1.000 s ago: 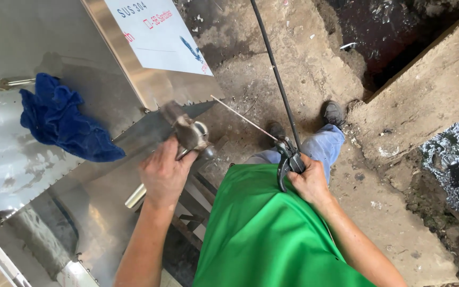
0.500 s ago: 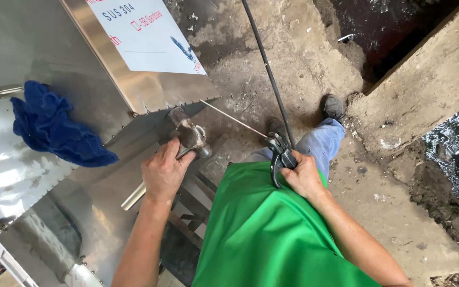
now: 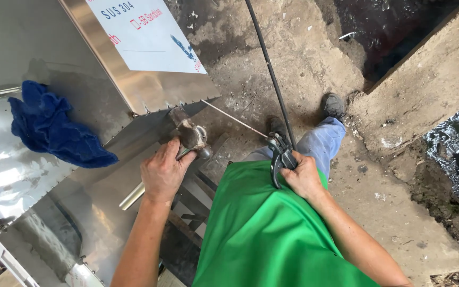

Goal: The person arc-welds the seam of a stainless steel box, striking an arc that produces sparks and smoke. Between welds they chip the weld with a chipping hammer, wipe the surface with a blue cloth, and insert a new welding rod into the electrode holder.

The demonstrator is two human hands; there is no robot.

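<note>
Left hand [image 3: 161,172]: closed on hammer [image 3: 187,135], head resting at the steel sheet [image 3: 107,196] edge; barely shifted since a second ago, rod likewise.
Right hand [image 3: 302,175]: clamped on black electrode holder [image 3: 278,157]; welding rod [image 3: 235,118] reaches toward the hammer.
Beyond left hand: blue rag [image 3: 54,127].
Cable [image 3: 269,74]: cut off by frame top. Rod tip contact: indistinct.

left hand [image 3: 161,174] gripping hammer [image 3: 187,134], blue rag [image 3: 54,127]
</note>
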